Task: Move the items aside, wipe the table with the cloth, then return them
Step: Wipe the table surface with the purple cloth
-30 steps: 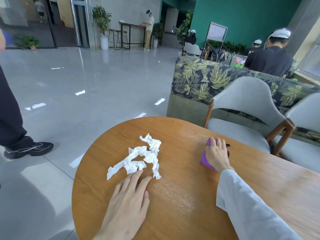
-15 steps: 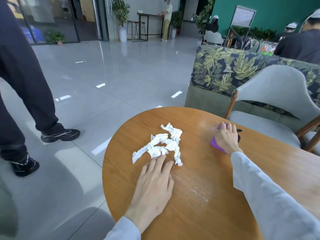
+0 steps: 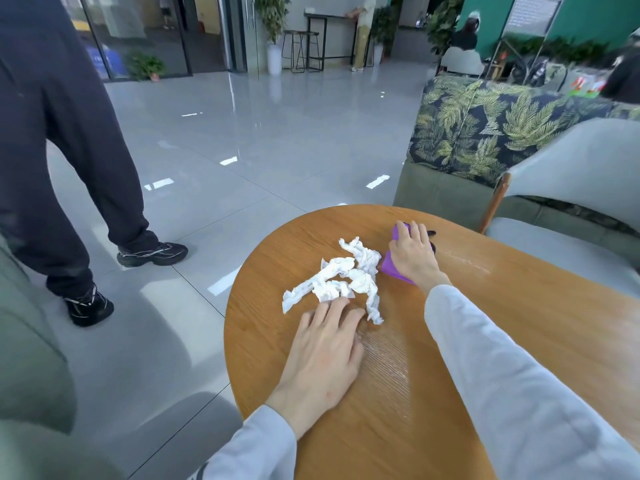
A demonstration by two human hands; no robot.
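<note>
A round wooden table (image 3: pixel 519 327) fills the lower right. Crumpled white tissue (image 3: pixel 343 278) lies near its far left edge. My left hand (image 3: pixel 325 355) rests flat on the wood, fingers apart, fingertips touching the tissue's near side. My right hand (image 3: pixel 412 254) presses palm-down on a purple cloth (image 3: pixel 391 266) just right of the tissue. A small black object (image 3: pixel 432 233) peeks out beyond the right hand's fingers, mostly hidden. A wet streak (image 3: pixel 464 261) shines on the wood to the right of the cloth.
A person in dark trousers and black shoes (image 3: pixel 152 252) stands on the tiled floor to the left. A grey chair (image 3: pixel 571 188) with a wooden frame stands at the table's far right, a leaf-patterned sofa (image 3: pixel 485 126) behind it. A grey seat (image 3: pixel 31 341) is at the lower left.
My right hand has slid the purple cloth leftward across the table until it is next to the tissue. My view has swung left. The left hand stays flat by the tissue.
</note>
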